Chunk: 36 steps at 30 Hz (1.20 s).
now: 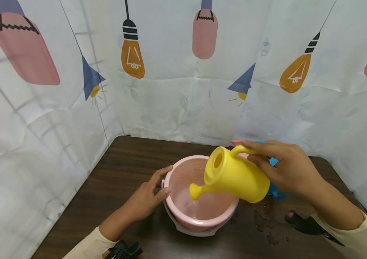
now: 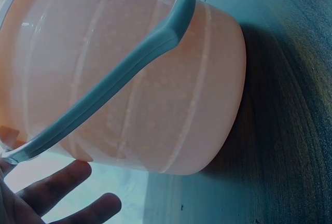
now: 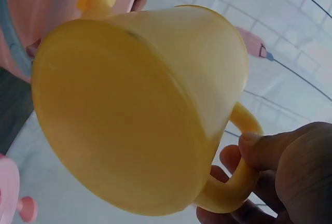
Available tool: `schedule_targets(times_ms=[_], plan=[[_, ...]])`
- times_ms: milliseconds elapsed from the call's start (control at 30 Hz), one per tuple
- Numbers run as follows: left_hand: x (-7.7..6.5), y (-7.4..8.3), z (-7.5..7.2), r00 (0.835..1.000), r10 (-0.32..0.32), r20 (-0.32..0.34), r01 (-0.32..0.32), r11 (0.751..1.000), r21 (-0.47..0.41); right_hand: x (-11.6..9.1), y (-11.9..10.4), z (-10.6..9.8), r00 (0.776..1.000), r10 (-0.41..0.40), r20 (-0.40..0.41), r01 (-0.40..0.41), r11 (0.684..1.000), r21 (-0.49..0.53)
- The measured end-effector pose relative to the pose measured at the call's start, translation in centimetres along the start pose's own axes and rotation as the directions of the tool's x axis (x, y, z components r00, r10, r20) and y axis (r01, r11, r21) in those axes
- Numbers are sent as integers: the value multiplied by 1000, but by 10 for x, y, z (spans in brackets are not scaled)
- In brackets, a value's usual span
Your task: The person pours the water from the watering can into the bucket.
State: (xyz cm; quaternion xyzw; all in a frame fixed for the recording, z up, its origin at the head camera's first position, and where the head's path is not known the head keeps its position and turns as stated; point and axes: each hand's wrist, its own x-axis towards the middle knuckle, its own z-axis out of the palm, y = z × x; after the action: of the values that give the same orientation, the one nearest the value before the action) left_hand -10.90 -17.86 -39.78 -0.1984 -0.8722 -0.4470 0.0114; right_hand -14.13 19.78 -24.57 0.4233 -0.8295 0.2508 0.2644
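A yellow watering can [image 1: 235, 176] is tipped over a pink bucket [image 1: 199, 222], its spout head [image 1: 196, 191] pointing down inside the rim. Fine drops show below the spout. My right hand [image 1: 284, 163] grips the can by its looped handle [image 3: 228, 195], thumb on one side and fingers curled round the other. On the bucket's left side, my left hand [image 1: 149, 196] holds the rim, with the thumb at its edge. Two lower fingers [image 2: 65, 180] stretch out beside the bucket wall. The bucket's grey-white carry handle [image 2: 119, 81] hangs down along its side.
Behind the watering can, a blue object [image 1: 273, 192] and a pink object [image 1: 236, 142] are partly hidden. Puddles [image 1: 262, 221] lie on the dark wooden table [image 1: 131, 154] right of the bucket. A printed white curtain [image 1: 177, 100] hangs behind the table.
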Motion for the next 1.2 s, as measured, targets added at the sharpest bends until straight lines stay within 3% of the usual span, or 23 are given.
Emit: schedule_targets(times_ms=[400, 567, 667, 833, 1200], plan=[[-1, -2, 0, 1000, -9, 3, 9, 1000, 8, -27, 5, -17, 983, 186, -10, -184, 965, -187], [-1, -3, 0, 1000, -6, 1, 6, 1000, 5, -41, 11, -21, 968, 251, -18, -250, 954, -166], [-1, -3, 0, 1000, -6, 1, 6, 1000, 2, -49, 12, -24, 945, 327, -9, -325, 937, -124], [-1, -4, 0, 1000, 2, -6, -2, 1000, 5, -62, 14, -27, 886, 461, 39, -456, 885, -94], [0, -3, -1, 1000, 26, -1, -26, 1000, 6, -93, 22, -31, 813, 576, 82, -573, 817, -66]])
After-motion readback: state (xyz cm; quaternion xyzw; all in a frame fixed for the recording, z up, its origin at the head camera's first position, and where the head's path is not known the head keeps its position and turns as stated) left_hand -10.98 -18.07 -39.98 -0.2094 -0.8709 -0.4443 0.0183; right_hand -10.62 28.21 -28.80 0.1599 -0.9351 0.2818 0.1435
